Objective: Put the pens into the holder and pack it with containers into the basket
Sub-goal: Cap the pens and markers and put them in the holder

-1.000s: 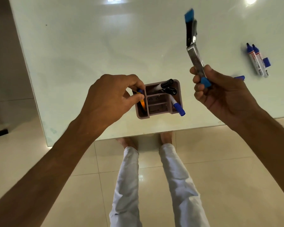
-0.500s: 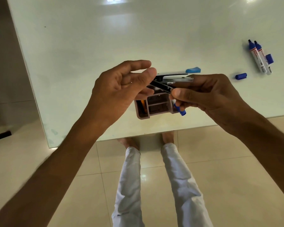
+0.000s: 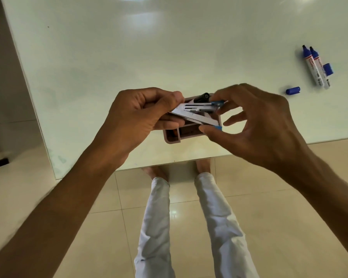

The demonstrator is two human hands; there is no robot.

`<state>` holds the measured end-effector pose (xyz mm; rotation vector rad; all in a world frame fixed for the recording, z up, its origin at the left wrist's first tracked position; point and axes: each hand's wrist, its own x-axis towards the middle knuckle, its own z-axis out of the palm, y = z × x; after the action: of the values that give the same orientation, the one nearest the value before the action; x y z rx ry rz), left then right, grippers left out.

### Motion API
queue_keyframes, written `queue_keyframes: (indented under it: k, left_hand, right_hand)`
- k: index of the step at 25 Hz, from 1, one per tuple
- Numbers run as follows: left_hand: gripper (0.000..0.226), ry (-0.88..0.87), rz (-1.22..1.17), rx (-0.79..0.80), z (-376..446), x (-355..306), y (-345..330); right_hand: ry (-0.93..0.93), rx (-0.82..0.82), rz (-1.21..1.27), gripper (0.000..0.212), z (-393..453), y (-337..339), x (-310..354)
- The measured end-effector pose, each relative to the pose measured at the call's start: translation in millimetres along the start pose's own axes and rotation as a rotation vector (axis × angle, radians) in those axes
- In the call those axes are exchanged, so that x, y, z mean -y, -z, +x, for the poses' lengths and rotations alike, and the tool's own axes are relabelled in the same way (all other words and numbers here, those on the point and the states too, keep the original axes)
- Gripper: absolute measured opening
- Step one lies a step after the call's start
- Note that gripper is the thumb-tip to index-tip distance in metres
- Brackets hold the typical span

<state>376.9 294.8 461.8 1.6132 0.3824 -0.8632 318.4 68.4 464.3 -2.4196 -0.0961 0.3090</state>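
Note:
A brown compartmented holder (image 3: 172,138) stands near the table's front edge, with a black-capped marker (image 3: 201,96) sticking out of its back part. Both hands hold an opened metal stapler (image 3: 197,113) with blue ends just above the holder. My left hand (image 3: 141,115) grips the stapler's hinge end with curled fingers and thumb. My right hand (image 3: 255,121) pinches its two blue tips between fingertips and thumb. Two uncapped blue markers (image 3: 314,69) lie side by side at the far right, with one loose blue cap (image 3: 328,69) beside them and another blue cap (image 3: 293,90) nearer me.
The pale green glass table (image 3: 169,47) ends just in front of the holder; its left edge runs diagonally. Below the edge are beige floor tiles (image 3: 279,217) and my legs in white trousers (image 3: 189,227). No basket or containers are in view.
The stapler went from upright in my right hand alone to lying flat over the holder. My left hand left the holder and now grips the stapler's left end; its arms have spread apart.

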Motion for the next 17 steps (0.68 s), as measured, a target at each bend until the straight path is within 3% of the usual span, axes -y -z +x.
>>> queue_keyframes:
  k: [7,13,17]
  left_hand:
    - [0.026,0.010,-0.091,-0.318,12,0,30]
    - [0.027,0.027,-0.094,-0.330,14,6,36]
    - [0.028,0.042,-0.090,-0.328,14,7,35]
  right_hand:
    - [-0.173,-0.051,-0.063,0.043,-26,-22,2]
    - [-0.350,-0.025,-0.093,0.033,-24,-47,1]
    - [-0.409,-0.032,-0.097,0.048,-10,-52,8]
